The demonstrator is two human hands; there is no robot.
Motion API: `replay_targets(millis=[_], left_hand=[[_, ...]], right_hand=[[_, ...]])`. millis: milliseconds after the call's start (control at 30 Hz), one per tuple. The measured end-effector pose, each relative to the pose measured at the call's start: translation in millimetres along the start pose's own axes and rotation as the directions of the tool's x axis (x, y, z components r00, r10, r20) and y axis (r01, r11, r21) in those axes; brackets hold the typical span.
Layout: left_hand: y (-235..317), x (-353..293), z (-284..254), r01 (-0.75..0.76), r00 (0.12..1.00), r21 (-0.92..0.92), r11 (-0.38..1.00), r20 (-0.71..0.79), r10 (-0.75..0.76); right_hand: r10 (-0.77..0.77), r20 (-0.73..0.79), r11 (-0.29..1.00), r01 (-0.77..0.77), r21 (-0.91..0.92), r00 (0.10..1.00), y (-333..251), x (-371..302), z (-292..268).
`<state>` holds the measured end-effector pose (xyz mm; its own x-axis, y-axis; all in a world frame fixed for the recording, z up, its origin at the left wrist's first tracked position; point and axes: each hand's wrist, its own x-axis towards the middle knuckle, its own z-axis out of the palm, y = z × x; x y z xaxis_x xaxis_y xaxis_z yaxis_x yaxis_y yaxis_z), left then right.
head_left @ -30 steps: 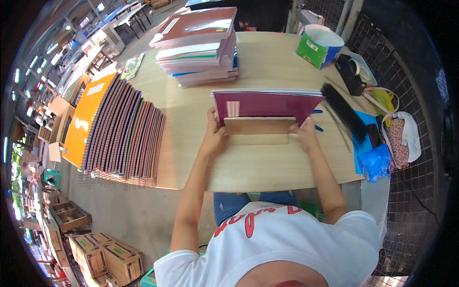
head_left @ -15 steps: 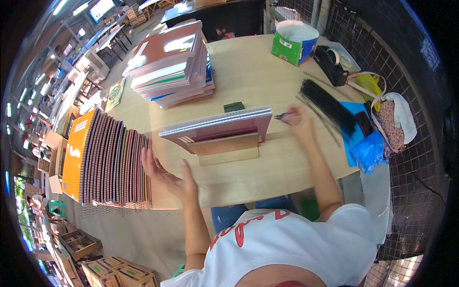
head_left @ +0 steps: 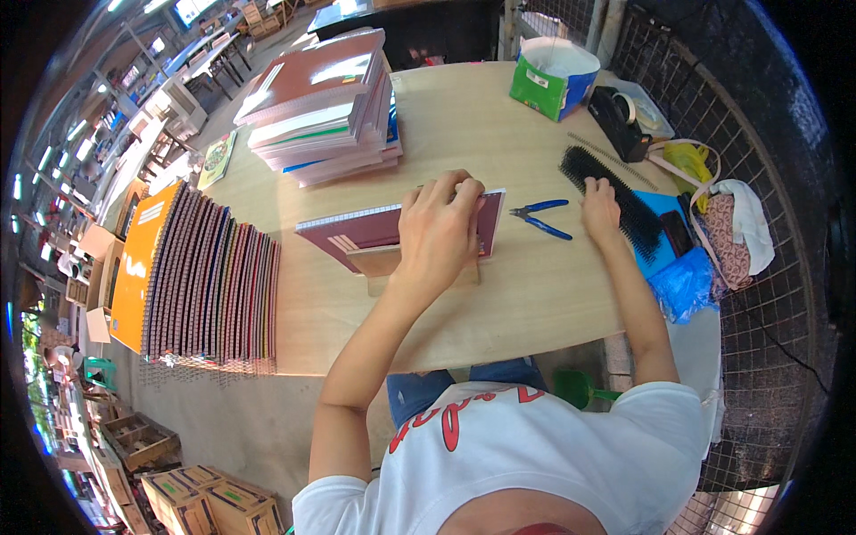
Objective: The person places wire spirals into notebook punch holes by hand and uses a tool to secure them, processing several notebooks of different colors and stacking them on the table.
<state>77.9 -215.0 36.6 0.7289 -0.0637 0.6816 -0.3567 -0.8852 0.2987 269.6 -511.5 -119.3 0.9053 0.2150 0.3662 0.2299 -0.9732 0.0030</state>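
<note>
**Notebook pinned flat, coils within reach**

Notebook (head_left: 374,230), maroon-covered, lies mid-table on a small wooden block (head_left: 392,267). The left hand (head_left: 437,227) presses palm-down on its right half, fingers spread toward 12 o'clock, grasping nothing. At 9 o'clock a fanned row of spiral notebooks (head_left: 209,276) stands on edge; at 11 o'clock sits a stacked pile (head_left: 321,102). Blue pliers (head_left: 539,217) lie at 3 o'clock. The right hand (head_left: 599,198) rests loosely open on black binding coils (head_left: 624,201).

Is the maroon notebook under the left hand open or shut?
Shut: the maroon notebook lies flat, cover up, on the wooden block, left hand pressing on it.
</note>
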Motion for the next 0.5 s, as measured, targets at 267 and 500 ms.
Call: replay_targets(millis=[267,500], left_hand=[[12.8,2.2,20.7,-0.04,0.988,0.127,0.991,-0.145,0.058],[14.5,4.8,29.3,-0.008,0.988,0.122,0.992,-0.154,0.027]], right_hand=[[0.023,-0.02,0.999,-0.024,-0.036,1.0,-1.5,-9.2,-3.1],[-0.1,-0.05,0.978,0.107,0.18,0.994,7.2,-2.9,-29.4]])
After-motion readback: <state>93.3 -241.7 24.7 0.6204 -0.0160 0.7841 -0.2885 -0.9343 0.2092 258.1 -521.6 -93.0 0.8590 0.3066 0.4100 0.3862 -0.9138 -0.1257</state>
